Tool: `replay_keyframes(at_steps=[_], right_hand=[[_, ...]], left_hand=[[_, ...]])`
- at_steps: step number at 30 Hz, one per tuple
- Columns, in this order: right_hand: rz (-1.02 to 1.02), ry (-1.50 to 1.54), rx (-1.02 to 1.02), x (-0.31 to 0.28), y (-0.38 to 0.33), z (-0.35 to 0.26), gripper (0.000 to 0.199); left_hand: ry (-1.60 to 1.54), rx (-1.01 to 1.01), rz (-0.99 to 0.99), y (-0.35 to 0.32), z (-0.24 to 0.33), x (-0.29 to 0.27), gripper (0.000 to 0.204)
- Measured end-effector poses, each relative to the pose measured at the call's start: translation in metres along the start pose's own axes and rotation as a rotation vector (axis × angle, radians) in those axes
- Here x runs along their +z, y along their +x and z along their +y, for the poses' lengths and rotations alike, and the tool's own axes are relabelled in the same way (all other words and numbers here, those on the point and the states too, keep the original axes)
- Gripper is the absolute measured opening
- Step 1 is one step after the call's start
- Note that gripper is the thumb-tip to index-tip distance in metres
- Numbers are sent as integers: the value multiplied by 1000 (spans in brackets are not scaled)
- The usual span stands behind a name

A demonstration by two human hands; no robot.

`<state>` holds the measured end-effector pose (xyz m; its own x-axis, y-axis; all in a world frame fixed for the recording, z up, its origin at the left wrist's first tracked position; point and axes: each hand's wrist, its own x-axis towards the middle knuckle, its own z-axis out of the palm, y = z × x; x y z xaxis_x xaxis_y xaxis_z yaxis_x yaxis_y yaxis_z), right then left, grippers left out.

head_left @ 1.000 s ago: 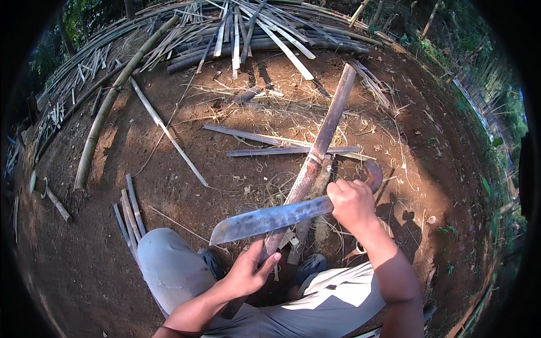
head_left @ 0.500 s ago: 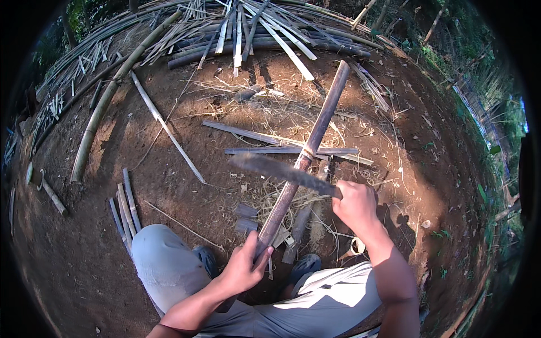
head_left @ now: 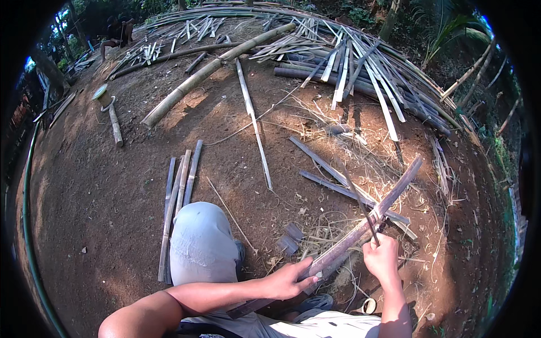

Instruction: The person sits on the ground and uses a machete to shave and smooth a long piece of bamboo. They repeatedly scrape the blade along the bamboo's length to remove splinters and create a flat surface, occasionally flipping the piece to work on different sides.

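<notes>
"Where was the bamboo piece [head_left: 346, 239]?"

"It slanted across in front of the lap, its far end up to the right, over two flat strips [head_left: 324, 163] on the soil. The near end seemed to run on beneath the left forearm."

"Heavy, did you think?"

"Light for its length, I'd have guessed, and stiff, since it showed no sag out to the tip. The skin looked smooth, so perhaps a little slippery, and any cut edge might have splintered into a palm. Low on the shaft seemed the best place to hold it, well clear of the node [head_left: 376, 216]."

"And the left hand [head_left: 290, 280]?"

"It had it about there, fingers wrapped round the bamboo, though the underside was hidden from me. The forearm lay nearly level, coming from the left past the raised knee [head_left: 203, 242], with the elbow bent."

"What about the right hand [head_left: 381, 259]?"

"A fist, fingers curled round the handle end of a long blade [head_left: 355, 191]; the handle itself was mostly covered. That forearm rose steeply beside the thigh. The blade showed almost edge-on, leaning up and leftward across the bamboo near the node."

"Was it touching?"

"I couldn't tell. Pale shavings [head_left: 324, 231] lay on the ground just beside it all."
</notes>
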<state>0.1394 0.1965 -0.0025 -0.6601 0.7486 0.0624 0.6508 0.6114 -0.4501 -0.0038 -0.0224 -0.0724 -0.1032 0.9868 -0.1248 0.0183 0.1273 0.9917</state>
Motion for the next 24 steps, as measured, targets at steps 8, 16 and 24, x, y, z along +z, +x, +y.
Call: replay_keyframes(at_steps=[8, 16, 24], right_hand=[[-397, 1094, 349, -2, 5, -44, 23], [-198, 997, 138, 11, 32, -55, 23], [-76, 931, 141, 44, 71, -47, 25]], left_hand=[[-73, -267, -95, -29, 30, -3, 26], [385, 670, 1128, -168, 122, -63, 26], [163, -221, 551, -180, -190, -156, 37]])
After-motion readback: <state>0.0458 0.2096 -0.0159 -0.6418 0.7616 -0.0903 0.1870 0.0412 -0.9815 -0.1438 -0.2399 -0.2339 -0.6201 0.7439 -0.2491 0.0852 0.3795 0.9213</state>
